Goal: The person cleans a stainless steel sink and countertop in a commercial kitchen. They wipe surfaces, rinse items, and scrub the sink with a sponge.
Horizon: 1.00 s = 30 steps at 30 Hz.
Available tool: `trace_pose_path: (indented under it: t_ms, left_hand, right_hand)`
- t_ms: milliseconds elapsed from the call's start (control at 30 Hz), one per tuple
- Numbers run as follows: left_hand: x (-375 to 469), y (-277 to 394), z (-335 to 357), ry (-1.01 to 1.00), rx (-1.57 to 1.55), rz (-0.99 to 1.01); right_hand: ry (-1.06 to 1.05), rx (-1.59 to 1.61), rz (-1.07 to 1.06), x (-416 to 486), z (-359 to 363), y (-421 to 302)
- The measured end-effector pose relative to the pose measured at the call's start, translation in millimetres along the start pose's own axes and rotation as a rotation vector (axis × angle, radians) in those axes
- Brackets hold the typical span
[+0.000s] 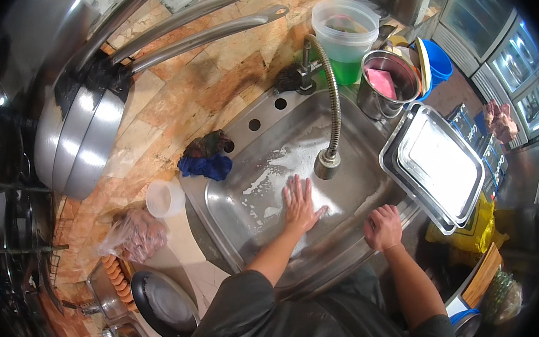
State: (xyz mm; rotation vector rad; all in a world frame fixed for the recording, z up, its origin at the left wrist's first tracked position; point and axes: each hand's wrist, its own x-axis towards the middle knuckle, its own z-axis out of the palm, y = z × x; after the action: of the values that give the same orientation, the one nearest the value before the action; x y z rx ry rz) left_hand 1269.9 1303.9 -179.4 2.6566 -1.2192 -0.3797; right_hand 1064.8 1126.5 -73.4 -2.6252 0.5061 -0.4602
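Note:
My left hand [302, 207] reaches over the stainless steel sink [220, 210] with its fingers spread and nothing in them. Whether its palm touches the basin floor cannot be told. My right hand [384, 227], fingers curled, is by the sink's near right rim, and no object shows in it. Just beyond my left fingertips hangs the spray head [327, 165] of a flexible metal faucet hose [333, 92]. Water and some foam [269, 168] lie in the basin. To the right of my right hand, stacked metal trays [440, 164] extend past the sink's edge.
A blue cloth [207, 167] lies on the sink's left corner. Behind stand a plastic tub of green liquid [347, 39] and a steel pot [389, 92] holding a pink sponge [380, 82]. At left are a frying pan [166, 305], bagged raw meat [137, 236] and hanging pans [87, 140].

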Motion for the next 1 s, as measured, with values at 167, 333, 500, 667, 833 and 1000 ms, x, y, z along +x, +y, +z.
trace_pose_path:
  t_ms: [167,333,500,667,833,1000]
  left_hand:
    - [45,-11,-9,-0.034,0.152,0.095]
    - [52,-37,-14,0.053,0.078,-0.148]
    - [27,-10,7,-0.015,-0.002,0.063]
    - [10,19,21,0.049,-0.087,0.039]
    - [29,15,7,0.019,-0.005,-0.008]
    - [66,7,-4,0.043,0.042,-0.061]
  right_hand:
    - [-0.009,0.010,0.012,2,1,0]
    - [-0.002,0.005,-0.006,2,-1,0]
    - [-0.014,0.009,0.016,2,-2,-3]
    - [-0.017,0.009,0.008,3,-2,-4]
    - [-0.013,0.002,0.003,2,-1,-2]
    - [-0.011,0.001,0.004,-1,2,1]
